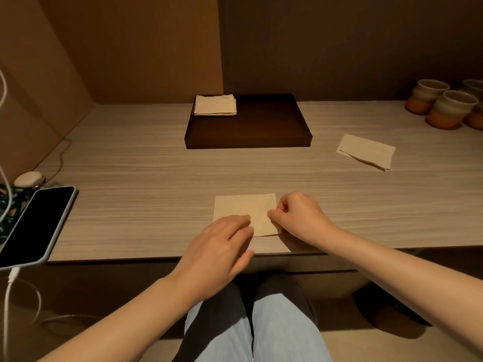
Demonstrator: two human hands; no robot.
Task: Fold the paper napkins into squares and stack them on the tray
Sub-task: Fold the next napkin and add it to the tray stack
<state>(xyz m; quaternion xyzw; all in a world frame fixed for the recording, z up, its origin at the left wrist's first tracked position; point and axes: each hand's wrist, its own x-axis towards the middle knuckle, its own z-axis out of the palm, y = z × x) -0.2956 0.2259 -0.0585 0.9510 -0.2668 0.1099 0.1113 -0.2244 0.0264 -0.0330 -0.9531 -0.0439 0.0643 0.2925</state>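
The left hand (222,241) lies flat, fingers spread, pressing the lower left part of a folded square beige paper napkin (245,210) at the lower centre of the frame. The right hand (298,215) pinches the napkin's right edge between thumb and curled fingers. The napkin rests on the pale wood-grain table (146,168), near its front edge. At upper centre sits a dark brown rectangular wooden tray (261,126), with a stack of folded beige napkins (214,105) in its far left corner. A loosely folded beige napkin (366,151) lies on the table at right, apart from the tray. Glazed brown ceramic cups (444,105) stand at upper right. A black smartphone (34,226) with a white cable (10,280) lies at left.
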